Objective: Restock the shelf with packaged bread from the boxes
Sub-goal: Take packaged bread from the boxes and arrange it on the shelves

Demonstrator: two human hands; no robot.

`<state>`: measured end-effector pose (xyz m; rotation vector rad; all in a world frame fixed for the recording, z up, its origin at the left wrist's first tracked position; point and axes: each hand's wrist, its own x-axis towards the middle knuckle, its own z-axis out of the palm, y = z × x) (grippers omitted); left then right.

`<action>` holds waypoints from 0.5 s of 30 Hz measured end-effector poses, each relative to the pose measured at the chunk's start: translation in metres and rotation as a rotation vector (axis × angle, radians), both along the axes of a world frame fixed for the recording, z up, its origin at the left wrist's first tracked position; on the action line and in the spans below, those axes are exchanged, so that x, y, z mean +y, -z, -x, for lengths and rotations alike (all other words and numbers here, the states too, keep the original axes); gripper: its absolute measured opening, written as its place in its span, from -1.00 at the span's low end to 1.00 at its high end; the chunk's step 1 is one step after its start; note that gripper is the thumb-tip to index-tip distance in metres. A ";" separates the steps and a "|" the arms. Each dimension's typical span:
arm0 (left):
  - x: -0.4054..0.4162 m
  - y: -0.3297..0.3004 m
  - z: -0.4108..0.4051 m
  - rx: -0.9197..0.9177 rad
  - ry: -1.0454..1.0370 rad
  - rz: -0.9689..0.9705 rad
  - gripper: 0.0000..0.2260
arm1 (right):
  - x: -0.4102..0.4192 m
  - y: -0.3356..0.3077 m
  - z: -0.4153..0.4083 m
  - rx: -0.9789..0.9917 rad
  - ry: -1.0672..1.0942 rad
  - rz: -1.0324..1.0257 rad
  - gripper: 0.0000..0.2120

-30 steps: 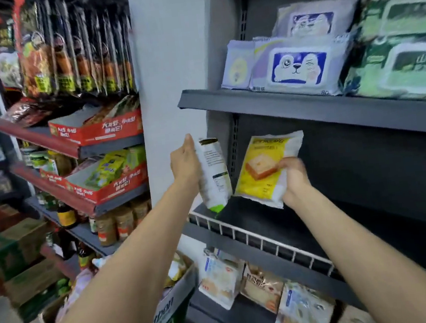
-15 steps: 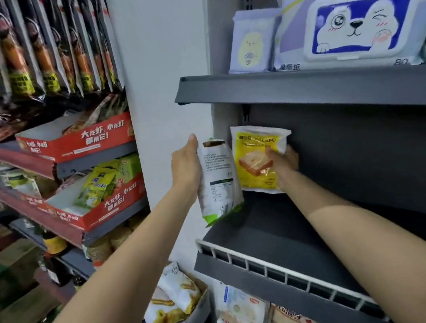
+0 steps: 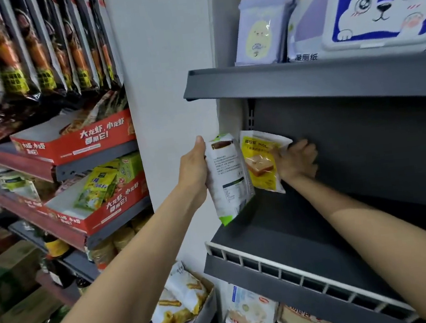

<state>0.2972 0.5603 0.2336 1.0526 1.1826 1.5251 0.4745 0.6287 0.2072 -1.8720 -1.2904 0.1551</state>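
Observation:
My left hand (image 3: 194,171) grips a white bread packet with a green bottom (image 3: 228,178), held upright over the left end of the dark grey shelf (image 3: 280,222). My right hand (image 3: 298,161) holds a yellow packet of sliced bread (image 3: 260,164) by its right side, deep in the shelf against the back wall. The yellow packet stands just behind and to the right of the white one. The shelf floor under both packets is bare, with a white wire rail (image 3: 299,275) along its front.
A cardboard box (image 3: 186,310) with several bread packets sits low at the left of the shelf. More bread packets (image 3: 250,313) lie on the lower shelf. Wet-wipe packs (image 3: 364,11) fill the shelf above. A white pillar (image 3: 172,113) and snack shelves (image 3: 72,150) stand at left.
Both hands have pushed further into the shelf. The yellow packet has moved back to the rear wall, and the white packet has followed it over the shelf's left end.

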 end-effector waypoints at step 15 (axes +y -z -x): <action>-0.002 -0.004 -0.093 0.833 0.148 -0.349 -0.61 | -0.090 -0.018 -0.084 0.958 -0.638 -0.108 -0.72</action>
